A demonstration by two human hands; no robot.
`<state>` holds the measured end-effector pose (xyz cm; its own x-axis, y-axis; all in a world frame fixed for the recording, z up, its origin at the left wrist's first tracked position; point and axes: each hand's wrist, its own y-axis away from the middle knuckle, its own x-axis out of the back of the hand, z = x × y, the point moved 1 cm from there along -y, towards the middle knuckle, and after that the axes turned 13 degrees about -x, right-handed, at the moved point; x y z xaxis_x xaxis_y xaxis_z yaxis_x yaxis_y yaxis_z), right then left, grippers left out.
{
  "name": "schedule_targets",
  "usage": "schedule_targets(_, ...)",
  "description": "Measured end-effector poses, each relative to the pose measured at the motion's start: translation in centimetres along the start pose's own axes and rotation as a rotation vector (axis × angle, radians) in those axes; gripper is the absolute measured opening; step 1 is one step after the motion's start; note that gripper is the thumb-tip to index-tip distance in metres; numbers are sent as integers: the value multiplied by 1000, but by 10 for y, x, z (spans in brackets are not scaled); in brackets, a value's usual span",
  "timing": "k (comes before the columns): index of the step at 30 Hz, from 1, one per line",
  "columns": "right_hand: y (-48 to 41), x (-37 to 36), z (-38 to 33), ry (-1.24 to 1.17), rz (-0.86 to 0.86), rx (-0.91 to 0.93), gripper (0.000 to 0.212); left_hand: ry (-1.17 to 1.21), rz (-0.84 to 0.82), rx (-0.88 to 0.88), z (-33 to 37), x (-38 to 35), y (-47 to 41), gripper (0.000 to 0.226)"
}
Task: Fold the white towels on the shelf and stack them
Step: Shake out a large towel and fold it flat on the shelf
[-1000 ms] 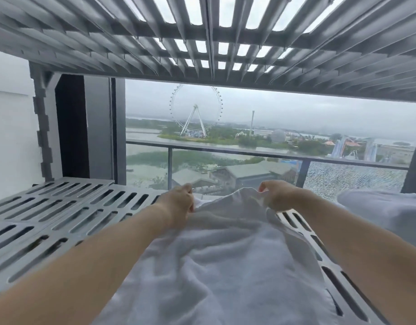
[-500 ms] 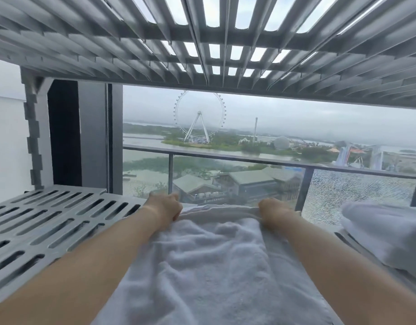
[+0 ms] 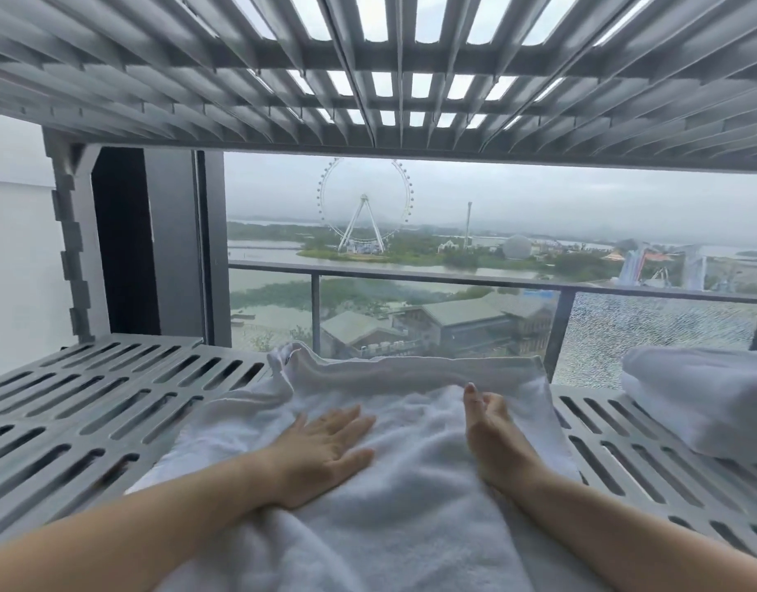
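Note:
A white towel [image 3: 393, 497] lies spread across the grey slatted shelf [image 3: 90, 403] in front of me, its far edge rumpled and bunched along the shelf's back. My left hand [image 3: 325, 446] lies flat on the towel, palm down, fingers straight and spread. My right hand [image 3: 492, 429] rests on its edge on the towel a little to the right, fingers relaxed and pointing away, holding nothing. A second white towel [image 3: 705, 403], folded into a thick bundle, sits on the shelf at the right.
Another slatted shelf [image 3: 368, 70] hangs low overhead. A grey upright post [image 3: 69, 249] stands at the back left. Behind the shelf is a window with a balcony railing [image 3: 453, 279] beyond it. Bare slats show left of the towel.
Both hands have let go of the towel's far edge and drawn back toward me. They now lie open on the towel, which lies flat on the shelf.

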<state>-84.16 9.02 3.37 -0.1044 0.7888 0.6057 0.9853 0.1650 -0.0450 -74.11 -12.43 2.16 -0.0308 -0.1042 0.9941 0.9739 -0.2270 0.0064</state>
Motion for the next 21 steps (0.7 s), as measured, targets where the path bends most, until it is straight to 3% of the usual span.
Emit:
schedule_targets(3, 0, 8, 9, 356, -67, 108, 60, -23, -10, -5, -5, -4, 11, 66)
schedule_targets(7, -3, 19, 20, 573, -151, 180, 53, -8, 7, -13, -5, -4, 19, 80)
schedule_targets(12, 5, 35, 18, 563, -186, 319, 52, 1, -19, 17, 1, 3, 21, 63)
schedule_targets(15, 15, 34, 15, 517, -213, 343, 54, 94, 59, 28, 8, 11, 18, 50)
schedule_targets(21, 31, 38, 34, 715, -357, 353, 58, 35, 23, -7, 23, -12, 39, 57)
